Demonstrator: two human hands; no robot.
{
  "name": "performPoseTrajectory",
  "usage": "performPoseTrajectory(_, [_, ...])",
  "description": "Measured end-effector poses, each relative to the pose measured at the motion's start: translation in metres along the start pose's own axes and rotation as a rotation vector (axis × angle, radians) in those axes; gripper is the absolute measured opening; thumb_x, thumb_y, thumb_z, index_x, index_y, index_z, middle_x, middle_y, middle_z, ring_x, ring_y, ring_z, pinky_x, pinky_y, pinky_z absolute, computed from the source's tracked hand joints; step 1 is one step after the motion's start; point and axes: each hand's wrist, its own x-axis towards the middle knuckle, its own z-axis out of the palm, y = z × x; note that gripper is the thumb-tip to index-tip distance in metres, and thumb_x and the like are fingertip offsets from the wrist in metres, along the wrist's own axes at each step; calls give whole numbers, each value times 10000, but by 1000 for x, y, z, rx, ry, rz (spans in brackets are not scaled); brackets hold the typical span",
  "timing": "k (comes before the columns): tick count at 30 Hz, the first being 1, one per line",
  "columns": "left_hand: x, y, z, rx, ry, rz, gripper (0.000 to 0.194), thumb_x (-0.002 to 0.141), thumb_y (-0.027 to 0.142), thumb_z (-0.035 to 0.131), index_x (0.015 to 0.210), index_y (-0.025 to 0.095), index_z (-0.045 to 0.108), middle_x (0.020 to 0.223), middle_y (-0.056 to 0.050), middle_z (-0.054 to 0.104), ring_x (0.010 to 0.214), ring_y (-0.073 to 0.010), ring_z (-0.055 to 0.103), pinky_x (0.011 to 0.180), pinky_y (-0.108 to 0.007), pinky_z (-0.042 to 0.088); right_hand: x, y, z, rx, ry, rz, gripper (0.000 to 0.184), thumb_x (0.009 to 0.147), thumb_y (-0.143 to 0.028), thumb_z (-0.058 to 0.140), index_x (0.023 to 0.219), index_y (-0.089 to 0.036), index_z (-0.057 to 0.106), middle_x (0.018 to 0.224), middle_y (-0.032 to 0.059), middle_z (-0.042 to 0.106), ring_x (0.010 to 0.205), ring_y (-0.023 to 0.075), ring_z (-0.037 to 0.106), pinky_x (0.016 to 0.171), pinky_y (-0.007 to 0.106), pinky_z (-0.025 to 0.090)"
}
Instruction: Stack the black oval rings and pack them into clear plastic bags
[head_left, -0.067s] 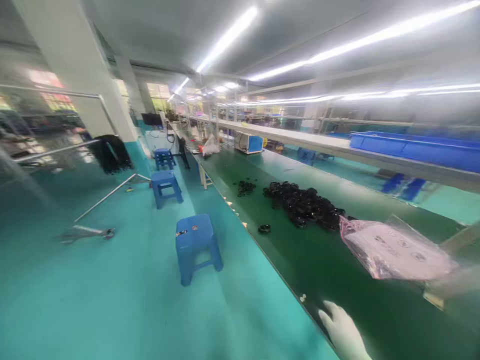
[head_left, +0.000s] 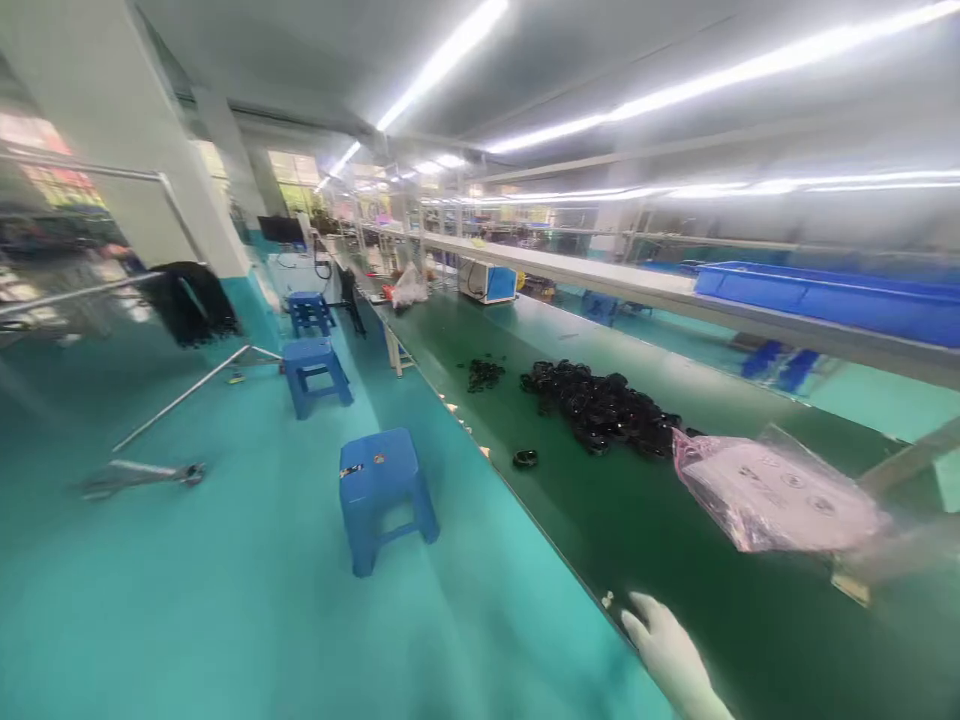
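My right hand [head_left: 666, 645], in a whitish glove, reaches in from the lower right over the near edge of the green-topped bench [head_left: 570, 530]. Its thumb and fingers are apart, and I see nothing between them. Close to the fingertips, a small pale scrap [head_left: 607, 599] lies at the bench edge. Farther up the bench rests a single black coiled item [head_left: 526, 458]. Behind it spreads a heap of similar black, glossy coils [head_left: 600, 405], with a smaller cluster of black pieces [head_left: 485, 375] to its left. My left hand is out of view.
A clear plastic bag with white contents [head_left: 784, 495] lies on the bench to the right. Above it runs a shelf [head_left: 645, 285] bearing a blue crate [head_left: 825, 300]. Blue stools [head_left: 382, 470] stand on the floor at left, near a metal rack with black strands [head_left: 191, 305].
The view has turned slightly, so the stools, bench and heap sit a little farther left. My hand appears slightly higher and more to the left, still with fingers apart.
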Motion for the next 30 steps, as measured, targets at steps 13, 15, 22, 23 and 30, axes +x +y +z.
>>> performPoseTrajectory(13, [135, 245, -221, -520, 264, 940, 301, 742, 112, 419, 983, 260, 523, 1005, -10, 531, 831, -145, 551, 695, -249, 386, 113, -107, -21, 378, -83, 33, 396, 763, -378, 389, 1058, -184, 568, 1090, 77, 615, 1042, 210, 548, 888, 299, 413])
performPoseTrajectory(15, [149, 268, -236, -419, 219, 972, 345, 721, 94, 432, 1003, 268, 528, 1017, -27, 528, 865, -176, 556, 713, -279, 395, 135, -118, -33, 417, -147, 19, 411, 761, -375, 401, 1083, -167, 550, 1113, 91, 600, 1051, 213, 543, 905, 303, 407])
performPoseTrajectory(22, [179, 306, -310, -130, -84, 1278, 233, 624, 212, 627, 838, 305, 617, 781, 38, 599, 768, -169, 575, 656, -248, 401, 212, -157, -98, 352, -213, -238, 602, 660, -286, 561, 1241, -194, 436, 1347, 90, 372, 1268, 250, 275, 1060, 383, 204])
performPoseTrajectory(23, [178, 310, -328, -93, -154, 1358, 250, 611, 232, 645, 847, 311, 619, 732, 49, 596, 723, -156, 566, 625, -237, 394, 223, -163, -107, 379, -256, -296, 706, 608, -259, 613, 1276, -210, 388, 1376, 81, 324, 1287, 262, 222, 1066, 397, 184])
performPoseTrajectory(30, [170, 326, -399, -486, -372, 1570, 316, 723, 207, 491, 1025, 269, 555, 759, 45, 563, 662, -101, 503, 603, -210, 392, 248, -180, -120, 1129, -595, -177, 338, 665, -265, 612, 974, -187, 499, 922, 19, 494, 864, 184, 545, 766, 413, 488])
